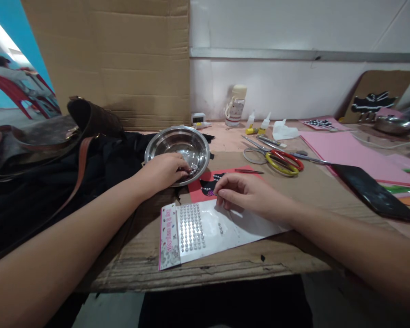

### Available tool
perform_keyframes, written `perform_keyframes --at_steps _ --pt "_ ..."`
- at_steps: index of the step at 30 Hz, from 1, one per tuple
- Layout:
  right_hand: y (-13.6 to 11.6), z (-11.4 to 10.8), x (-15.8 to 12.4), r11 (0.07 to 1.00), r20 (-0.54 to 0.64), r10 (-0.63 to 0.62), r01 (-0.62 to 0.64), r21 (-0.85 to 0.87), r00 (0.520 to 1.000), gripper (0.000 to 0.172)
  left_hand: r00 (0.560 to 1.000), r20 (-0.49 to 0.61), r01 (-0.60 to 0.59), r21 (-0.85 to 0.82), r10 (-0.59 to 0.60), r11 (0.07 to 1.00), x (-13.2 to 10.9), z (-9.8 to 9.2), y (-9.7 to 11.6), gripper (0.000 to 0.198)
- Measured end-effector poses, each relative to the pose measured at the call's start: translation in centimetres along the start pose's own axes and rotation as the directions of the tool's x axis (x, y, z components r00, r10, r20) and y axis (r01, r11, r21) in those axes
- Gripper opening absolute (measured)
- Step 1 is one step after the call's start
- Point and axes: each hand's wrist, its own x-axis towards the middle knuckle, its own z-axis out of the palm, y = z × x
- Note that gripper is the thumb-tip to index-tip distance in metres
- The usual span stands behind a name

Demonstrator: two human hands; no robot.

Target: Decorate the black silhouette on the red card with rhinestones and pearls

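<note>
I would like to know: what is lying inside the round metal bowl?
Inside the metal bowl, a small cluster of shiny beads shows beside the left hand. This hand covers the bowl's near-left part, so whatever lies beneath it cannot be seen.

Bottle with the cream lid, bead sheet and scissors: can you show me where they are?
Bottle (236,109), head view: on its body.
Bead sheet (192,228), head view: on its bead rows.
Scissors (268,153), head view: where blades meet handles.

Cannot verify grip of left fingers (180,165) on beads (193,169). Cannot view black beaded shape (208,186) in full, partly behind right fingers (229,179). Cannot trace handbag (53,130) beyond left edge.
</note>
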Motion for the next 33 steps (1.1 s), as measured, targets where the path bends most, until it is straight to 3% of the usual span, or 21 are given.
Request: perform_keyframes --at_steps 15,22,26,33 --pt "-0.2 0.0 -0.2 1.000 0.000 0.008 -0.008 -0.015 1.000 0.007 0.970 -0.149 0.181 -0.071 -0.190 0.981 -0.3 -0.7 0.2 0.024" --pt "-0.2 -0.1 -0.2 1.000 0.002 -0.001 0.001 -0.028 1.000 0.007 0.972 -0.196 0.120 -0.059 -0.130 0.991 -0.1 -0.3 -0.4 0.030" --pt "-0.2 0.0 -0.2 1.000 0.007 0.003 -0.003 -0.026 1.000 0.006 0.960 -0.214 0.155 -0.130 -0.181 0.979 -0.1 -0.4 -0.4 0.027" --pt "0.1 -0.2 0.0 0.986 -0.079 -0.073 0.084 0.143 0.994 0.012 0.926 -0.313 0.127 -0.267 -0.210 0.955 -0.8 -1.5 1.8 0.025"
